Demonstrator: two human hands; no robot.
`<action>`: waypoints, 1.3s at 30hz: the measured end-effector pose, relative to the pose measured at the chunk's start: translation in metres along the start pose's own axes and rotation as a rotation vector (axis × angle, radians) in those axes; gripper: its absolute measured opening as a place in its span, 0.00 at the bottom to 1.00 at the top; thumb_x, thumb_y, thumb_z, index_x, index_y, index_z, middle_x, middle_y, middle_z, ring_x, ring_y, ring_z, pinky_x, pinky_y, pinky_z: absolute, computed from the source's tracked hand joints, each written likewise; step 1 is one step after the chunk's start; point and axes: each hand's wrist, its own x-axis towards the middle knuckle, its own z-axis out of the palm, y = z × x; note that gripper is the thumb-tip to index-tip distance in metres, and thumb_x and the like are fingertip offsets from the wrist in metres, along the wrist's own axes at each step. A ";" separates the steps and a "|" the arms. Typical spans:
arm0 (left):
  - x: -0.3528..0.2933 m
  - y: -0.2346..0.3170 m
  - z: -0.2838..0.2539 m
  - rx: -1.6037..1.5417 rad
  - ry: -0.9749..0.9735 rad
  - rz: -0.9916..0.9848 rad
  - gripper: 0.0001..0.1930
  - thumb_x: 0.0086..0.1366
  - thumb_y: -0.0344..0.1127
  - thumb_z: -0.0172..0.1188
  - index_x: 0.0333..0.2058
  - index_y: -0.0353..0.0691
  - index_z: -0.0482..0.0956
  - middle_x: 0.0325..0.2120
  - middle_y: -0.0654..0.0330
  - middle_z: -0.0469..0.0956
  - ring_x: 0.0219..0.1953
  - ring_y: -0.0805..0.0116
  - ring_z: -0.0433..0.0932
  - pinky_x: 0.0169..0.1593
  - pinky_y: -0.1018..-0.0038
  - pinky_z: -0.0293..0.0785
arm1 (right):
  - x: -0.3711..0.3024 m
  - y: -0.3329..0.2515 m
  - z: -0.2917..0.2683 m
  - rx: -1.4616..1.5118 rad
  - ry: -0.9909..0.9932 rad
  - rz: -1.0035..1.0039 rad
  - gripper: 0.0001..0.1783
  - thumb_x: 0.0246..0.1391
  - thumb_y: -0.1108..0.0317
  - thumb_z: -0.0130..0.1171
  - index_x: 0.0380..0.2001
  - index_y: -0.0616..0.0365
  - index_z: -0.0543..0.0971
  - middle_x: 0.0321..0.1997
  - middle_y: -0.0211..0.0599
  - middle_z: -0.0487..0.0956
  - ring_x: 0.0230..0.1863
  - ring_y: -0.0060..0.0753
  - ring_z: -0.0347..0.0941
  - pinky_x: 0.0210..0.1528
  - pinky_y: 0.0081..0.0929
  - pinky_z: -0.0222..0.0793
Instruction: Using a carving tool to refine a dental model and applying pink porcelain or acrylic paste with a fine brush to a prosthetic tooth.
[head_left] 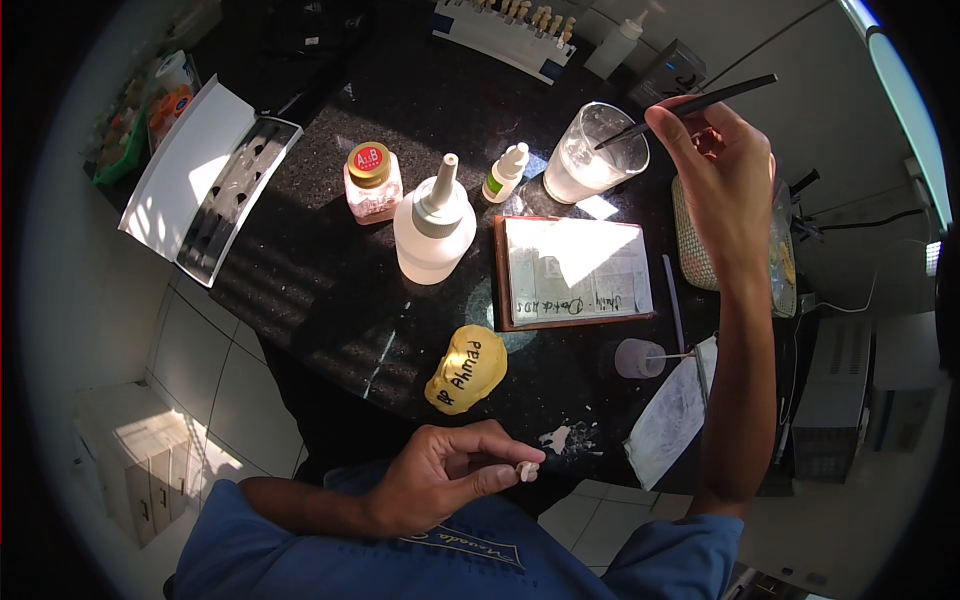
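Near the table's front edge, my left hand (435,485) is closed, pinching a small tooth-coloured piece (527,470) between thumb and fingertips. My right hand (712,150) is raised at the far right, closed around a slim black pointed tool (738,90). The tool slants down to the left, its tip inside the mouth of a clear glass (572,172) with cloudy whitish contents. A yellow dental cast (466,370) with handwriting on it lies beyond my left hand. White residue (571,438) marks the table to the right of the small piece.
A paper pad (578,290) on a brown base lies mid-table. Behind it stand a white nozzle bottle (433,240), a gold-lidded jar (373,190) and a small dropper bottle (506,172). A small cup (638,358) and a cloth (672,420) are at right, an open case (240,200) at left.
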 end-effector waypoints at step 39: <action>0.003 -0.016 0.016 0.072 0.213 0.152 0.12 0.64 0.23 0.53 0.46 0.28 0.75 0.38 0.56 0.74 0.47 0.66 0.77 0.53 0.76 0.73 | -0.260 -0.003 -0.012 0.807 0.061 -0.178 0.16 0.38 0.77 0.65 0.34 0.60 0.74 0.25 0.39 0.75 0.18 0.29 0.73 0.18 0.20 0.68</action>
